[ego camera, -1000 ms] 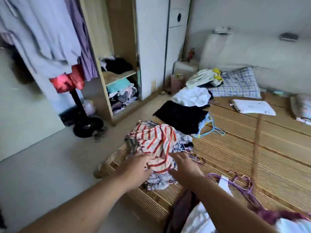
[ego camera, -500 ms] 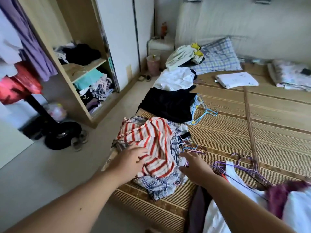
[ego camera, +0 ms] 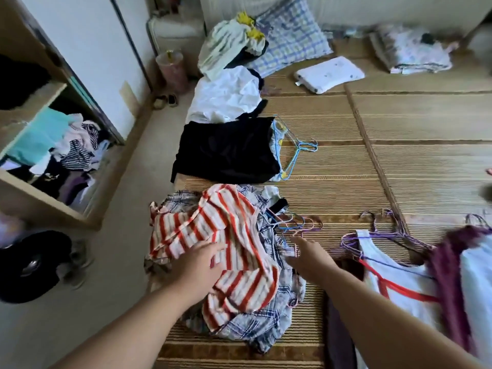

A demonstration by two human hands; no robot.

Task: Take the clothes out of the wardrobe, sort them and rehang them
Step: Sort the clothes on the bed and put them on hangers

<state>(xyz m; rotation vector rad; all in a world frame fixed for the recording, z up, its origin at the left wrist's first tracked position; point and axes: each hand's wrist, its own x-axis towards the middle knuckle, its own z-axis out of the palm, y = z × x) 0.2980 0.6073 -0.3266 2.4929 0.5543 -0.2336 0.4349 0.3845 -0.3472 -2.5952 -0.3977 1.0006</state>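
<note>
The left hand (ego camera: 198,265) lies flat, fingers spread, on the red-striped shirt (ego camera: 226,251), seemingly pinning the pile of plaid clothes (ego camera: 269,312) beneath it to the bed mat (ego camera: 399,145). Just right of the shirt, the right hand (ego camera: 310,258) hovers open and empty, probably reaching for the wire hangers (ego camera: 295,223) beyond it.

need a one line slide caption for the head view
Left hand presses a red-striped top on a clothes pile while the right hand reaches toward hangers on the mat.
</note>
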